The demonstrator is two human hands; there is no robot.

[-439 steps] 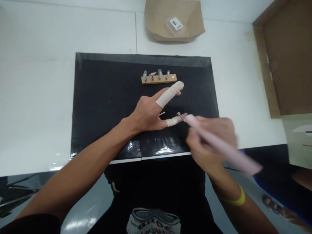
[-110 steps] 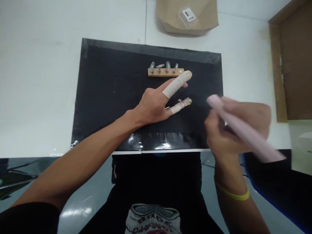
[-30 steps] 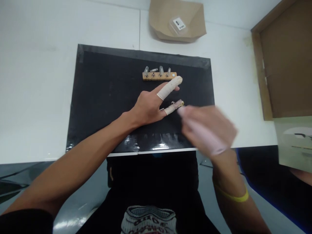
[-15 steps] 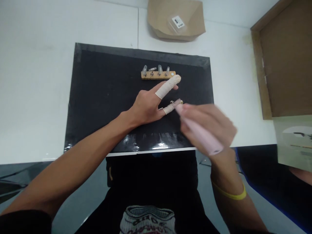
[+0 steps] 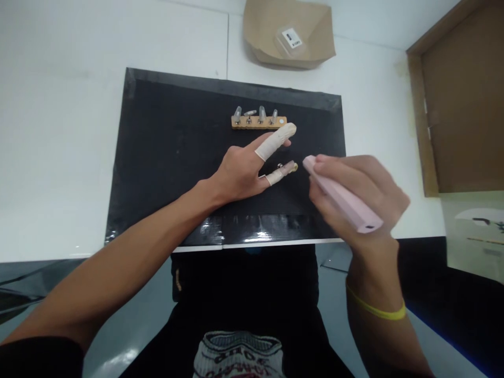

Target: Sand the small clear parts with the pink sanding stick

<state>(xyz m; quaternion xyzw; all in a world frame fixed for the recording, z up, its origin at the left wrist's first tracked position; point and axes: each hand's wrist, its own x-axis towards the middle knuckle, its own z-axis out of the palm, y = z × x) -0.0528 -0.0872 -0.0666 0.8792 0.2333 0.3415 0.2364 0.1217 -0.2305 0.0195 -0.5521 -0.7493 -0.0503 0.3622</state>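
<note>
My left hand [image 5: 244,170] reaches over the black mat, with pale finger cots on its index finger and thumb. Along the thumb lies a small clear nail tip [image 5: 289,166], with a shiny metal stem [image 5: 280,166] beside it. The index finger stretches out, well apart from the thumb; the other fingers are mostly hidden. My right hand [image 5: 362,189] is closed around a pale pink pen-shaped device [image 5: 346,205], its narrow end pointing at the nail tip with a gap between. Beyond the index finger stands a wooden strip [image 5: 260,125] carrying several clear nail tips [image 5: 262,113] on metal stems.
The black mat [image 5: 169,142] covers part of the white table [image 5: 59,131]. A brown paper tray [image 5: 260,31] at the back holds a clear plastic box [image 5: 290,42] with a label. A brown panel with a wooden frame [image 5: 419,121] stands at the right.
My right hand has drawn the pink device away to the right, off the nail tip at my left thumb. My left hand keeps its pose; the whole view shifts slightly.
</note>
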